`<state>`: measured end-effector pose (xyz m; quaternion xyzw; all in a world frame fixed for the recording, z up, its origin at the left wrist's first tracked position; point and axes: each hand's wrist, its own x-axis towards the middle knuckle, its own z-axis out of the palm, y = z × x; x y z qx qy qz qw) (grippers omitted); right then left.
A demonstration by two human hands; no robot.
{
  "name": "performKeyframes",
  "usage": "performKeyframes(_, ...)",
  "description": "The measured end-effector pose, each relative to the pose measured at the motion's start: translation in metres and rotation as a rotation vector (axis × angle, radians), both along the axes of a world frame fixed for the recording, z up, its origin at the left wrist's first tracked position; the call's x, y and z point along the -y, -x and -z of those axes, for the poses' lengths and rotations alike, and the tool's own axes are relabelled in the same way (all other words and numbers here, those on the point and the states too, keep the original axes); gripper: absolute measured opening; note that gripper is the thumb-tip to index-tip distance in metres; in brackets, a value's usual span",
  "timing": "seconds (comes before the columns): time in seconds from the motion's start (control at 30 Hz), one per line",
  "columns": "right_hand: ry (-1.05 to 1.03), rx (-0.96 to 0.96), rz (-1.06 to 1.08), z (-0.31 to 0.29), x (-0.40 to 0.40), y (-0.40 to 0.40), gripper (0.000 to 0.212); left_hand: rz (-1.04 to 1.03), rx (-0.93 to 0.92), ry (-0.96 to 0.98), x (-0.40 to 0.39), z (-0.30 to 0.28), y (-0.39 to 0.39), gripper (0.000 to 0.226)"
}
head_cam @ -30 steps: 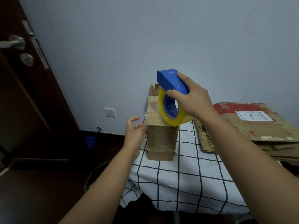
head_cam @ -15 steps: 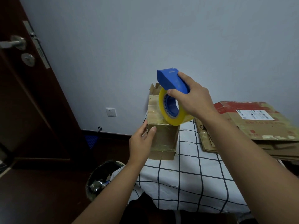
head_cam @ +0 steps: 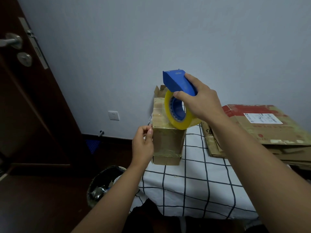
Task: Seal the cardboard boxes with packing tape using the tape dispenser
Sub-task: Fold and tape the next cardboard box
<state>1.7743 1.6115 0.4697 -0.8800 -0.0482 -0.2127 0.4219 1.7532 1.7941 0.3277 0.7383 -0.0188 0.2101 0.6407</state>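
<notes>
I am watching the left hand [head_cam: 143, 145]: its thumb and forefinger are pinching something thin at the upper left corner of the cardboard box [head_cam: 167, 142], likely a clear tape end; the film itself is too faint for me to confirm. The right hand [head_cam: 200, 102] is curling around the blue tape dispenser [head_cam: 178, 83], thumb on the near side, and the yellow tape roll [head_cam: 178, 113] is hanging just below those fingers, over the box's top face.

Beyond the left fingertips, the box is showing glossy bands across its front and near its base, so I am judging some sealing as done. The top strip is looking unfinished: the dispenser is raised, not pressing down.

Right of the right hand, flattened cardboard sheets [head_cam: 262, 128] are lying on the checked tablecloth [head_cam: 193, 182], apparently untaped.
</notes>
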Motion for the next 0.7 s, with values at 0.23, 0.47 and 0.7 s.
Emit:
performKeyframes(0.23, 0.008, 0.001, -0.006, 0.0, 0.0, -0.002, 0.071, -0.085, -0.007, 0.013, 0.004, -0.006, -0.004, 0.014)
performKeyframes(0.47, -0.007, 0.001, -0.009, 0.0, 0.0, -0.001, 0.071, -0.171, 0.056, -0.035, 0.024, 0.011, 0.016, 0.035)
performKeyframes(0.7, -0.004, 0.005, -0.006, 0.0, 0.001, -0.001, 0.071, -0.13, 0.029, -0.074, 0.032, 0.016, 0.024, 0.051)
